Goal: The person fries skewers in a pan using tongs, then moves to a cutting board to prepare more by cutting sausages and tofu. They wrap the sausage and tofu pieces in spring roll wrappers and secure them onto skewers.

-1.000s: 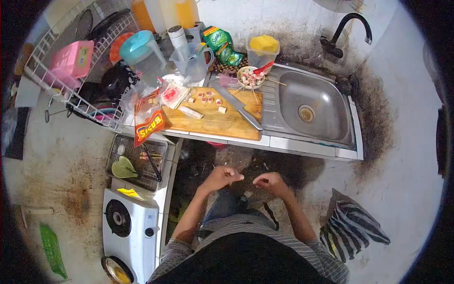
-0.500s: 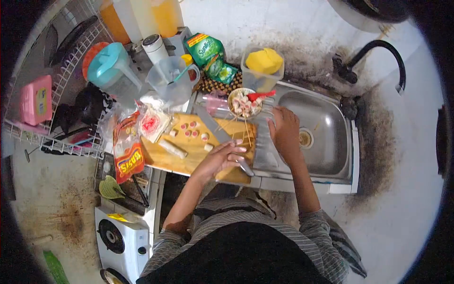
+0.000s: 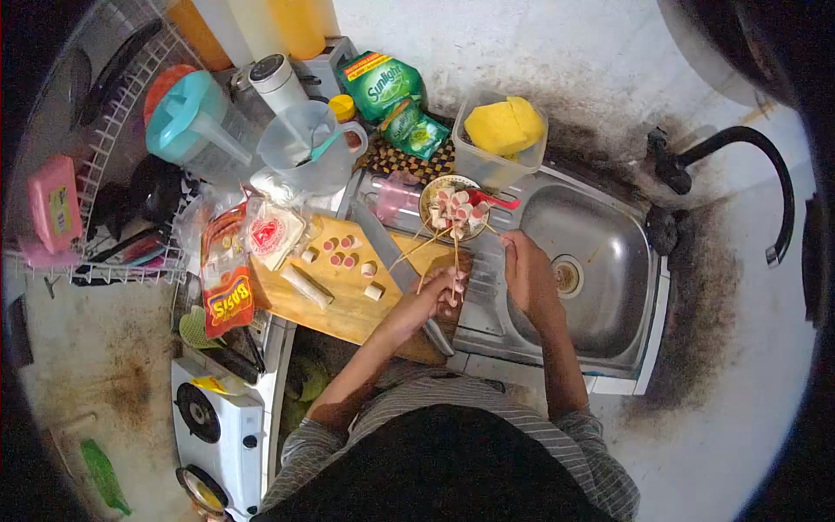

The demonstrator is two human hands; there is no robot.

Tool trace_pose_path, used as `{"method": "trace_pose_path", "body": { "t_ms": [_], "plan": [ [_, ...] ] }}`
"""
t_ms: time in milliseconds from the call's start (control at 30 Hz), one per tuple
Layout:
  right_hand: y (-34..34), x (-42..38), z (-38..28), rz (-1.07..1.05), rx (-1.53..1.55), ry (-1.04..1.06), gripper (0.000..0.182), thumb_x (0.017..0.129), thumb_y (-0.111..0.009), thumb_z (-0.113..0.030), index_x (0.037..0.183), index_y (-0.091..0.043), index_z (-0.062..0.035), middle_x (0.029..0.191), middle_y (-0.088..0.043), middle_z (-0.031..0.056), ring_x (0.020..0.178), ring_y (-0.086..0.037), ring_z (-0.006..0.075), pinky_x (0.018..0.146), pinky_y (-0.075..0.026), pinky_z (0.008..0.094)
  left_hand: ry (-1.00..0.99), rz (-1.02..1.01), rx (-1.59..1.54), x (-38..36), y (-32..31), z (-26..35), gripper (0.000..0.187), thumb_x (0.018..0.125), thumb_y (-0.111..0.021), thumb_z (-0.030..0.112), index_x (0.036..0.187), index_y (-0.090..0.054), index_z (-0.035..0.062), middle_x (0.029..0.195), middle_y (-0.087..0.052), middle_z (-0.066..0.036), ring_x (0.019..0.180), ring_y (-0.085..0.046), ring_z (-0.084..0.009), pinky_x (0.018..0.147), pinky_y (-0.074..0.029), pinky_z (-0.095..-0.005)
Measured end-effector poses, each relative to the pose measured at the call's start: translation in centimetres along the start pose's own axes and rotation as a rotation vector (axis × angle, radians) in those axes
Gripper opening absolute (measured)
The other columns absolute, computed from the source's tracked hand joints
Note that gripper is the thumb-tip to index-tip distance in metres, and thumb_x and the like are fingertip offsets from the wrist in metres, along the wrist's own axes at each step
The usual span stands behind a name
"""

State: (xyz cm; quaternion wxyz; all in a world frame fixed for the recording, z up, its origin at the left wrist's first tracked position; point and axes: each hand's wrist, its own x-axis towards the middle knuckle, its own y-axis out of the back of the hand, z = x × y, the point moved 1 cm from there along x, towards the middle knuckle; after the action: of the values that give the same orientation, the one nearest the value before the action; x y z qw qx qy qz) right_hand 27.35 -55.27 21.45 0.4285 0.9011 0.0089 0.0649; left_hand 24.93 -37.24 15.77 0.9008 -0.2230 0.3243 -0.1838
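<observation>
My left hand [image 3: 437, 294] is closed around a thin wooden skewer [image 3: 457, 254] that points up toward a patterned bowl [image 3: 426, 207]. My right hand [image 3: 527, 277] pinches another skewer [image 3: 492, 230] at the bowl's right side. Pink-and-white sausage pieces [image 3: 459, 207] fill the bowl, several with sticks in them; which sticks pierce which pieces is hard to tell. A red-handled utensil [image 3: 500, 202] rests on the rim. Below my left hand, a knife [image 3: 387, 246] lies across the wooden cutting board [image 3: 287, 304]. Cut sausage slices [image 3: 339, 259] and a pale roll [image 3: 306, 287] lie on the board.
The steel sink [image 3: 600, 322] is on the right under a black faucet [image 3: 774, 174]. Behind stand a tub [image 3: 504, 174] with a yellow sponge, green Sunlight pouches [image 3: 381, 85] and a clear jug [image 3: 304, 165]. A sausage packet [image 3: 230, 300] and stove [image 3: 217, 435] are at left.
My left hand's spread fingers have closed around a skewer. My right hand has gone from loosely curled to pinching a skewer beside the bowl. The view has shifted slightly.
</observation>
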Motion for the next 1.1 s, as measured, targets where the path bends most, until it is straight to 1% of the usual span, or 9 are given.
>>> {"method": "trace_pose_path", "body": {
  "t_ms": [133,200,333,433,533,600,700,933,1100],
  "plan": [
    [-0.1,0.3,0.6,-0.006,0.091,-0.022,0.013,0.087,-0.043,-0.008,0.095,-0.048,0.0005,0.085,-0.057,0.0236,0.080,-0.055,0.0402,0.068,-0.043,0.0452,-0.004,0.087,-0.149,-0.2,-0.7,-0.7,0.027,0.090,-0.045,0.036,0.098,-0.050,0.0108,0.074,-0.048,0.003,0.060,-0.044,-0.0065,0.053,-0.036,-0.0194],
    [-0.3,0.3,1.0,-0.002,0.099,-0.015,0.014,0.088,-0.042,-0.009,0.095,-0.049,0.0012,0.085,-0.057,0.0234,0.081,-0.055,0.0402,0.068,-0.043,0.0434,-0.115,0.091,-0.054,0.2,-0.1,-2.1,0.028,0.090,-0.046,0.035,0.100,-0.051,0.0100,0.075,-0.048,0.004,0.059,-0.043,-0.0061,0.052,-0.035,-0.0188],
    [-1.0,0.5,1.3,-0.012,0.108,-0.001,0.015,0.089,-0.041,-0.009,0.094,-0.049,0.0026,0.084,-0.058,0.0235,0.080,-0.055,0.0408,0.068,-0.044,0.0429,-0.051,0.184,0.117,-0.7,-2.1,-0.5,0.027,0.092,-0.043,0.027,0.108,-0.052,0.0073,0.076,-0.051,0.002,0.056,-0.043,-0.0051,0.048,-0.035,-0.0181],
    [-1.7,0.9,2.1,0.000,0.128,0.014,0.014,0.088,-0.041,-0.008,0.095,-0.048,0.0028,0.084,-0.058,0.0239,0.081,-0.055,0.0411,0.068,-0.043,0.0439,-0.070,0.077,0.160,-0.3,-1.8,-0.2,0.027,0.092,-0.043,0.027,0.110,-0.052,0.0077,0.076,-0.050,0.003,0.056,-0.040,-0.0036,0.047,-0.033,-0.0174],
    [-1.6,1.1,2.2,0.022,0.171,0.057,0.013,0.088,-0.042,-0.006,0.096,-0.047,0.0026,0.085,-0.058,0.0241,0.081,-0.055,0.0411,0.068,-0.044,0.0440,-0.124,0.043,-0.001,-1.3,-2.7,1.3,0.025,0.091,-0.045,0.027,0.100,-0.054,0.0060,0.071,-0.046,0.004,0.055,-0.038,-0.0053,0.049,-0.031,-0.0193],
    [-1.9,1.4,2.4,0.027,0.169,0.067,0.013,0.087,-0.042,-0.006,0.096,-0.047,0.0025,0.085,-0.058,0.0243,0.081,-0.055,0.0411,0.068,-0.044,0.0439,-0.107,0.147,-0.213,-2.2,-3.5,2.4,0.021,0.091,-0.045,0.023,0.098,-0.053,0.0055,0.072,-0.045,0.003,0.056,-0.038,-0.0063,0.048,-0.030,-0.0196],
    [-2.2,1.7,2.8,0.039,0.180,0.091,0.013,0.087,-0.042,-0.005,0.096,-0.047,0.0025,0.085,-0.058,0.0245,0.081,-0.055,0.0410,0.068,-0.044,0.0438,-0.093,0.129,-0.231,-3.9,-4.3,3.6,0.017,0.091,-0.045,0.022,0.093,-0.051,0.0061,0.069,-0.043,0.003,0.055,-0.038,-0.0075,0.049,-0.030,-0.0202],
    [-2.2,1.9,2.4,-0.027,0.186,0.018,0.013,0.087,-0.042,-0.005,0.096,-0.047,0.0021,0.089,-0.058,0.0247,0.084,-0.055,0.0408,0.069,-0.044,0.0435,-0.116,0.060,-0.102,-6.4,-3.3,4.4,0.021,0.092,-0.041,0.027,0.084,-0.045,0.0086,0.068,-0.042,0.001,0.057,-0.040,-0.0105,0.051,-0.031,-0.0224],
    [-2.4,1.8,2.5,-0.036,0.172,0.025,0.014,0.087,-0.042,-0.006,0.097,-0.047,0.0017,0.090,-0.058,0.0248,0.085,-0.055,0.0406,0.070,-0.044,0.0436,-0.158,0.169,0.125,-8.5,-2.9,4.9,0.021,0.091,-0.037,0.026,0.080,-0.043,0.0077,0.067,-0.042,-0.001,0.057,-0.041,-0.0115,0.053,-0.034,-0.0243]
  ]
}}
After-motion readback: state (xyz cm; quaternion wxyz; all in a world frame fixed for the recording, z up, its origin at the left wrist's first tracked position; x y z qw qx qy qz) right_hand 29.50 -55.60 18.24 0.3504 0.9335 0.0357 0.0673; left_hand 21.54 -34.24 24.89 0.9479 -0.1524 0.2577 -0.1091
